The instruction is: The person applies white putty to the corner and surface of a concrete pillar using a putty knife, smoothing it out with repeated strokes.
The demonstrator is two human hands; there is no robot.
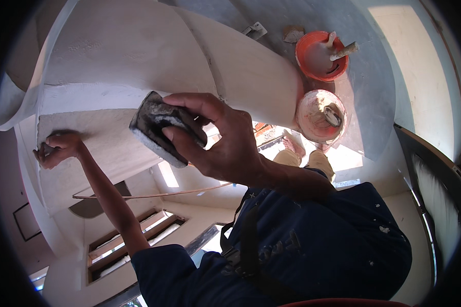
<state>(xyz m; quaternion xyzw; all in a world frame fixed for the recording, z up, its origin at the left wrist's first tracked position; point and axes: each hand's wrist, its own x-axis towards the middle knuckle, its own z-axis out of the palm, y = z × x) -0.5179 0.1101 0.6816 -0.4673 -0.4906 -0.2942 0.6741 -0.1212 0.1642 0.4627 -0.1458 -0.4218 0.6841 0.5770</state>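
Note:
My right hand grips a worn sponge block, dark on top with a whitish layer beneath. Thumb and fingers clasp its two sides. The block is in front of a plastered wall face; whether it touches the wall cannot be told. Stretched out to the left, my left hand rests against the same wall near its edge. Its fingers are bent, with a gap between them, and nothing held can be seen. A smooth white strip runs along the wall above both hands.
An orange basin with greyish mix, a brush and a handled tool stands at upper right. Beside it is a round plaster-smeared bucket, close to my feet. A flat metal trowel lies farther off. A thin cable crosses below my hands.

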